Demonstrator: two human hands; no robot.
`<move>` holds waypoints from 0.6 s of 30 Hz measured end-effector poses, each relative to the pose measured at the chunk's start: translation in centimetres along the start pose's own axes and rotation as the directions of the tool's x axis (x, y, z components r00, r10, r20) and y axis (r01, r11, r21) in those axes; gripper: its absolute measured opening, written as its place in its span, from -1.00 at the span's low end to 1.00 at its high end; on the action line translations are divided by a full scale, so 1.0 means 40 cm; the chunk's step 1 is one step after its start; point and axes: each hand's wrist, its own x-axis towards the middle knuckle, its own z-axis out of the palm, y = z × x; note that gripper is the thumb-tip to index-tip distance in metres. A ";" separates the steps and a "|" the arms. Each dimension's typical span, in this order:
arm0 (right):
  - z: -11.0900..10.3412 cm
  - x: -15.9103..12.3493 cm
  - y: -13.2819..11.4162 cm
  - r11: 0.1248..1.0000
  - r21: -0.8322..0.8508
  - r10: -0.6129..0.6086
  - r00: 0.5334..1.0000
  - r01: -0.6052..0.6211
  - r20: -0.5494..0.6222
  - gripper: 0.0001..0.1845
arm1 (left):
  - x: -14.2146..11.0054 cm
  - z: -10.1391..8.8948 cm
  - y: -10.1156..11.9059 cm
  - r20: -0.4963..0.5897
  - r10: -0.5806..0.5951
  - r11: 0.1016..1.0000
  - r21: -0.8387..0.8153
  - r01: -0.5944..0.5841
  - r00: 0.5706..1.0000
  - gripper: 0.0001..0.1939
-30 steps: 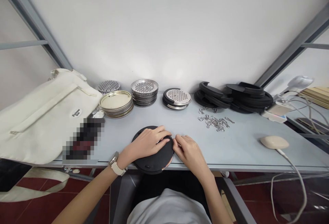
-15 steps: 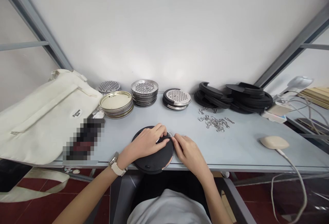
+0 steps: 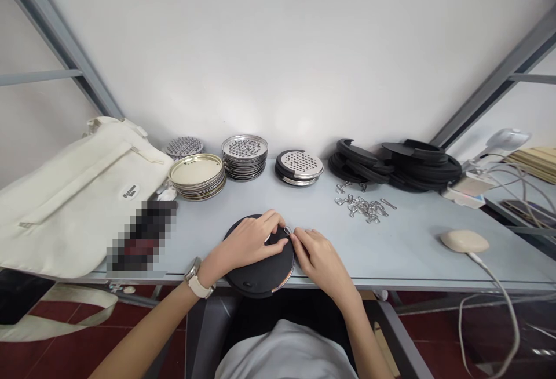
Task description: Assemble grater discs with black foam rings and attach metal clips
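Note:
My left hand (image 3: 254,243) is closed over a black round cover (image 3: 264,277) at the table's front edge, fingers curled at the top and thumb on its face. A copper-coloured line shows along the cover's lower right rim. At its upper right edge a small metal wire clip (image 3: 287,230) sticks up. The fingertips of my right hand (image 3: 319,260) pinch beside the rim and touch the clip, while the left thumb tip lies just below it. Whether the clip is hooked into the cover is hidden by the fingers.
Behind stand stacked gold-toned metal lids (image 3: 197,171), grater discs (image 3: 244,148) and a grater in a black holder (image 3: 300,163). To the right are black rings (image 3: 421,164), loose metal clips (image 3: 367,210) and a corded cream device (image 3: 464,241). A white bag (image 3: 78,205) lies left.
The cover has shifted very slightly down and right under my left hand. The clip stands at a slightly different angle, and the right fingertips remain beside it.

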 end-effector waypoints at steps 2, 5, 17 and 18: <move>0.001 -0.001 0.000 1.000 0.004 -0.008 1.000 0.008 -0.007 -0.74 | 0.000 -0.001 0.000 0.005 0.000 1.000 0.002 0.000 1.000 -0.80; 0.000 -0.002 0.000 1.000 0.010 -0.017 1.000 0.017 -0.015 -0.74 | 0.000 -0.001 0.000 0.020 0.001 1.000 0.016 -0.002 1.000 -0.80; 0.000 0.000 0.000 1.000 0.013 -0.013 1.000 0.013 -0.020 -0.76 | 0.001 -0.002 0.001 0.043 0.017 0.999 0.041 -0.018 0.999 -0.74; 0.000 0.000 0.000 1.000 0.011 -0.013 1.000 0.013 -0.021 -0.76 | 0.000 -0.002 0.001 0.045 0.017 0.999 0.040 -0.019 0.999 -0.73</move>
